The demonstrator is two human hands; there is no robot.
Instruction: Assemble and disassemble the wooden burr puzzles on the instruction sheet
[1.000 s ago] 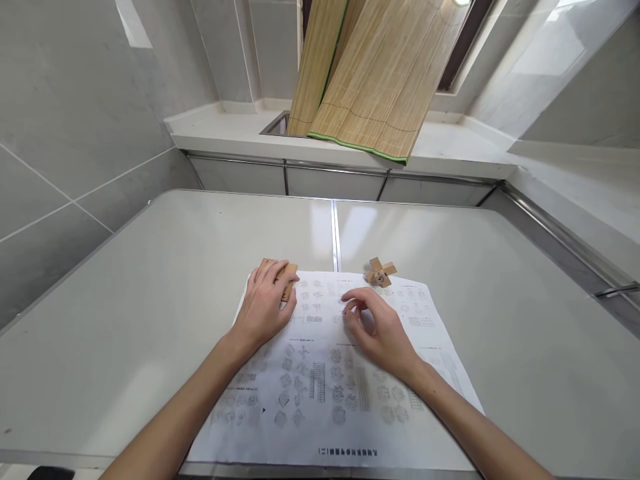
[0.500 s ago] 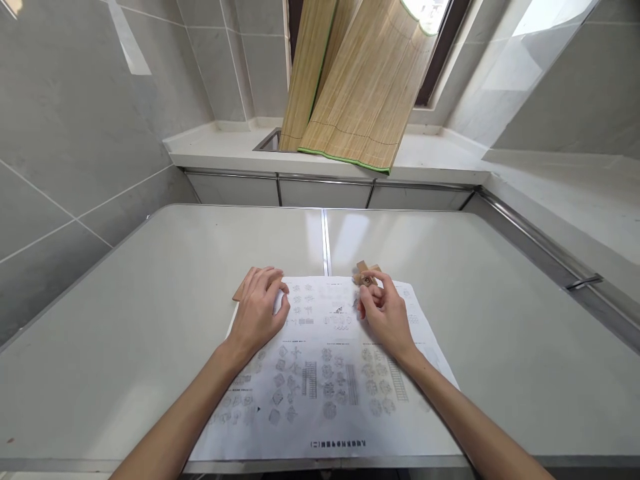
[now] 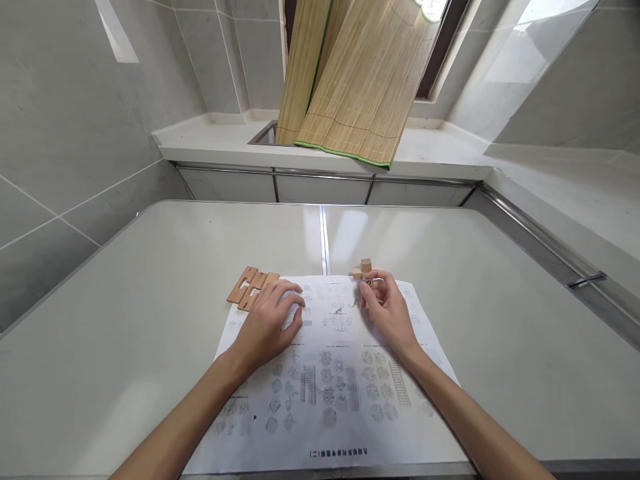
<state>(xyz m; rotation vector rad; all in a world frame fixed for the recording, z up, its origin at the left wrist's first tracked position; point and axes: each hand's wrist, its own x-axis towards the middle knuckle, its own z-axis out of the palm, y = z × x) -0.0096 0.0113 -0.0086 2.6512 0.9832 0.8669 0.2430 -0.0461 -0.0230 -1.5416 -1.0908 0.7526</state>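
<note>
Grey tiled walls (image 3: 75,100) close in a corner around a broad, pale table (image 3: 500,300), divided down its middle by a metallic seam. Beyond its far edge runs a white ledge (image 3: 215,152), where a bamboo mat (image 3: 357,93) with green edging leans, partly covering a metal-rimmed recess and overhanging the ledge's front. A large printed sheet (image 3: 350,430) of small diagrams lies at the table's near side; two bare forearms cross it, hiding parts of its sides. The left hand (image 3: 273,323) is loosely bent, thumb apart, above the sheet's far left; it covers the right end of several flat, slotted wooden pieces (image 3: 243,285), and whether it touches them cannot be told. The right hand (image 3: 390,313) pinches a small wooden block puzzle (image 3: 366,265) between thumb and fingers at the sheet's far edge, hiding its near part.
</note>
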